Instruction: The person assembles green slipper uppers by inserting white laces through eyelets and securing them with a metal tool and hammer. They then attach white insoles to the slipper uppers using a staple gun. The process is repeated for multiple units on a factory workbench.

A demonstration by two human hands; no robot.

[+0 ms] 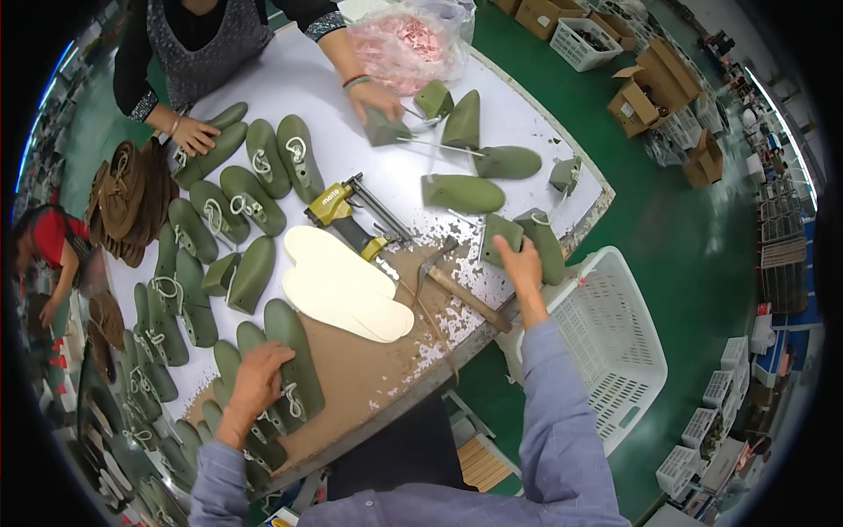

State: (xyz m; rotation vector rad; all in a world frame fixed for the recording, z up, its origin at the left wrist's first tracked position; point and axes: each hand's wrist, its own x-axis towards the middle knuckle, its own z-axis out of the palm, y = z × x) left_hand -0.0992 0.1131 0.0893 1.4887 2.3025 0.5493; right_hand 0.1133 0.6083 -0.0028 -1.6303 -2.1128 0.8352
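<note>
My left hand [257,379] rests on top of a green shoe last [294,351] at the near left of the white table [316,79], fingers spread over it. My right hand [521,262] reaches to the table's right edge and grips a small green last piece [498,234], next to another green piece [546,246]. A stack of cream insoles [342,283] lies between my hands. A hammer [457,285] lies just left of my right hand.
Many green lasts [219,211] cover the table's left side, several more lie at the far right [464,193]. A yellow staple gun [347,211] sits mid-table. A person across the table handles last pieces [386,127]. A white basket [610,338] stands below right; brown uppers [123,198] are piled left.
</note>
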